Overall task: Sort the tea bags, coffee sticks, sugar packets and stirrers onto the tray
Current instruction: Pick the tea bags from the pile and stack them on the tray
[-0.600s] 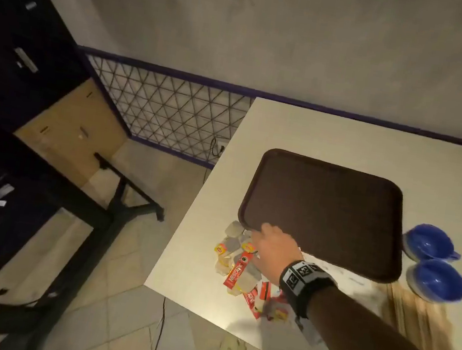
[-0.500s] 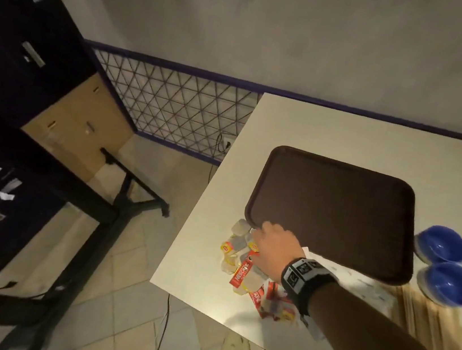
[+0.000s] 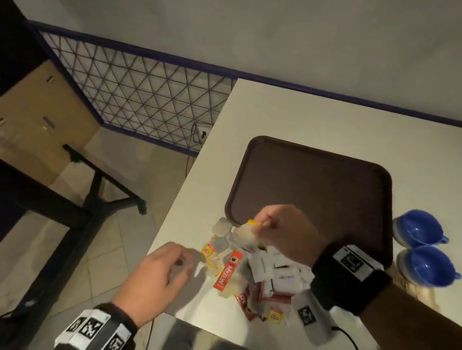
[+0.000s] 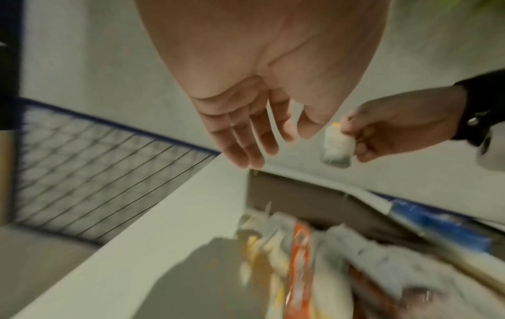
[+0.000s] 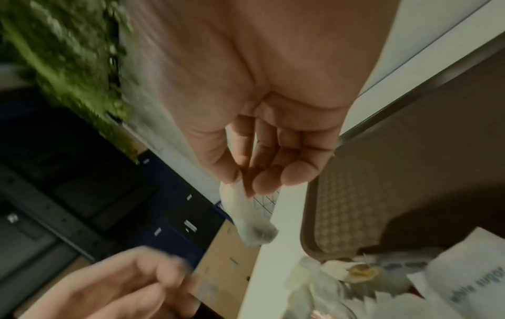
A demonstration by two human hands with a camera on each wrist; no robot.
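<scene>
Since half a second ago the right hand [image 3: 287, 230] has risen off the heap with a tea bag [image 3: 245, 234] pinched between thumb and fingers, and the left hand [image 3: 159, 276] has come into view at the near left edge of the table [image 3: 335, 121]. That left hand hovers with fingers loosely extended and grips nothing. The tea bag dangles over the far end of the heap, just short of the near left corner of the brown tray [image 3: 315, 192], which holds nothing yet. Beneath lie more tea bags, a red Nescafe stick [image 3: 226, 273] and white sugar packets [image 3: 275, 270]; pale wooden stirrers [image 3: 415, 289] show at the right, near two blue cups [image 3: 421, 246].

To do this step well, I would carry the bag clear of the rim, set it flat in one corner of the tray so each kind gets its own zone, and watch that its string and yellow tag do not drag a neighbour along.
</scene>
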